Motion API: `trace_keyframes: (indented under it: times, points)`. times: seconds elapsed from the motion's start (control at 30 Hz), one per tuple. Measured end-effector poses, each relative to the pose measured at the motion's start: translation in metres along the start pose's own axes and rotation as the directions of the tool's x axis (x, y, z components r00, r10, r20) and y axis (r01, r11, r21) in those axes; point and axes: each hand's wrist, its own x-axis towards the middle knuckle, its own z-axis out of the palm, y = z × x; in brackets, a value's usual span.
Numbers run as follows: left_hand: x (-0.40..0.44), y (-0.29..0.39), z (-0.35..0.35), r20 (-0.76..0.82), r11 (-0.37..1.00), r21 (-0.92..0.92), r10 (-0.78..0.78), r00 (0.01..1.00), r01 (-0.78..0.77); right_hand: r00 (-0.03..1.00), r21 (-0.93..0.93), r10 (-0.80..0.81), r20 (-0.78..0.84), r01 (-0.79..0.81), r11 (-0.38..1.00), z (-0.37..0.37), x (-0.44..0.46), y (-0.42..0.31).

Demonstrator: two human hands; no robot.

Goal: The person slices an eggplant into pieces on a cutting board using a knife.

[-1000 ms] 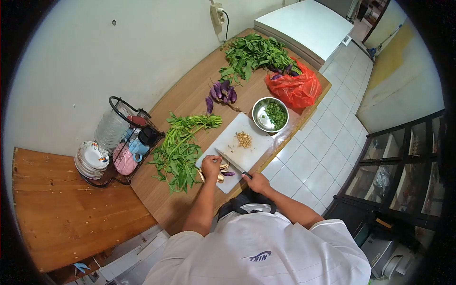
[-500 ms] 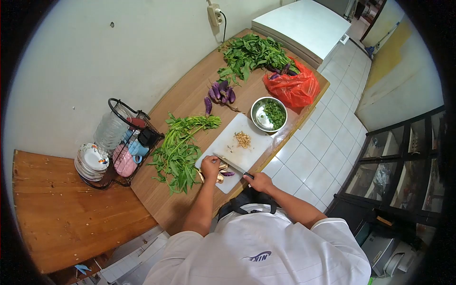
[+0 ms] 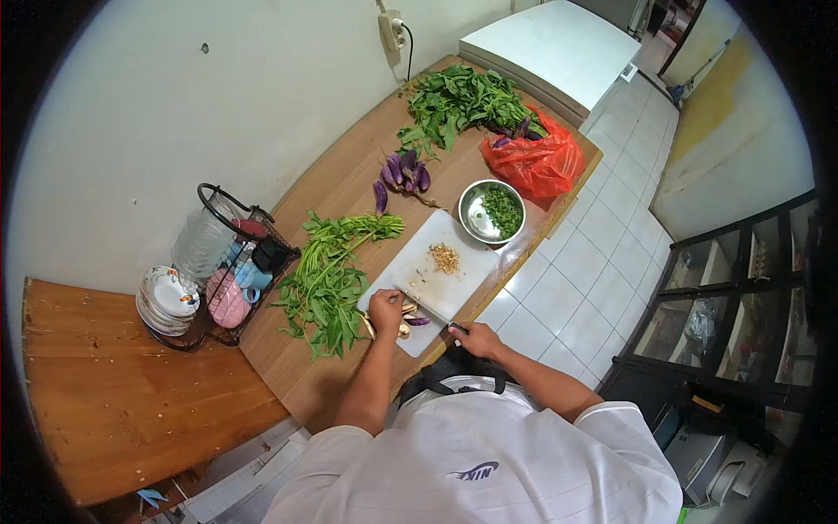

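Note:
My right hand [image 3: 477, 339] grips the black handle of a knife [image 3: 426, 306] at the near right edge of the white cutting board [image 3: 410, 255]. The blade slants across the board, its tip close to the fingers of my left hand [image 3: 386, 310]. That hand is closed over the board's left side; what its fingers press on is hidden. Beside it lie pale cut pieces [image 3: 404, 330] and a small purple piece [image 3: 419, 321]. Farther up the board sits a little heap of finely chopped pale-brown bits [image 3: 443, 258].
A metal bowl [image 3: 472, 215] of chopped greens touches the board's far corner. Leafy greens [image 3: 325, 293] lie left, purple eggplants [image 3: 404, 172] behind. At the far end are more greens [image 3: 454, 100] and a red plastic bag [image 3: 541, 166]. A dish rack [image 3: 281, 247] stands left.
The knife and my right hand have shifted very slightly, and the blade's angle differs a little. My left hand stays in place. The whole view has moved slightly.

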Motion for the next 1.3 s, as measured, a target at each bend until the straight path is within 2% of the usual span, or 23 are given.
trace_keyframes:
  times: [0.23, 0.3, 0.33, 0.43, 0.5, 0.6, 0.83, 0.9, 1.0, 1.13, 1.2, 1.3]
  points:
    - [0.001, -0.009, 0.006, 0.000, 1.000, 0.016, 0.003, 1.000, -0.003, 0.999, -0.062, -0.032, 0.021, 0.034, 0.998, -0.004, 0.020, -0.006]
    - [0.002, -0.005, 0.004, 0.017, 1.000, 0.002, -0.023, 1.000, 0.023, 0.994, -0.114, -0.072, -0.080, 0.063, 0.991, 0.000, 0.027, -0.008]
    - [0.001, -0.003, 0.002, 0.038, 0.999, -0.013, -0.047, 0.998, 0.048, 0.994, -0.115, -0.075, -0.078, 0.066, 0.991, 0.001, 0.030, -0.008]
    - [0.000, -0.001, 0.000, 0.026, 0.999, -0.037, -0.013, 1.000, 0.014, 0.992, -0.063, -0.071, -0.102, 0.064, 0.996, -0.001, 0.034, -0.008]
    - [0.000, -0.002, -0.001, 0.020, 1.000, -0.025, -0.010, 1.000, 0.010, 0.998, -0.041, 0.007, 0.069, -0.004, 0.999, -0.009, 0.030, -0.004]
    - [0.000, -0.002, 0.000, 0.016, 1.000, -0.011, 0.000, 1.000, 0.000, 0.998, -0.018, -0.054, 0.012, 0.054, 0.998, -0.008, 0.013, 0.004]
    - [0.000, -0.008, 0.004, 0.004, 1.000, 0.008, -0.004, 1.000, 0.004, 0.999, -0.042, 0.014, 0.050, -0.012, 0.999, -0.005, 0.012, -0.001]
    - [0.000, -0.008, 0.005, 0.009, 1.000, 0.009, -0.024, 1.000, 0.024, 0.997, -0.079, -0.065, -0.029, 0.063, 0.995, -0.004, 0.016, -0.008]
    - [0.001, -0.004, 0.002, 0.017, 0.999, -0.003, -0.054, 0.998, 0.054, 0.996, -0.035, -0.066, -0.053, 0.065, 0.997, -0.004, 0.023, -0.019]
    - [0.000, -0.003, -0.001, -0.004, 1.000, -0.001, -0.023, 1.000, 0.023, 0.999, -0.019, -0.040, -0.002, 0.040, 0.999, -0.004, 0.024, -0.014]
    - [0.000, -0.004, 0.000, 0.013, 0.999, 0.013, -0.036, 0.999, 0.036, 0.993, 0.012, -0.120, -0.019, 0.121, 0.993, -0.002, 0.017, -0.007]
    - [0.000, -0.004, 0.001, -0.002, 1.000, -0.019, -0.021, 1.000, 0.021, 0.998, 0.046, -0.067, -0.006, 0.067, 0.997, -0.003, 0.009, -0.005]
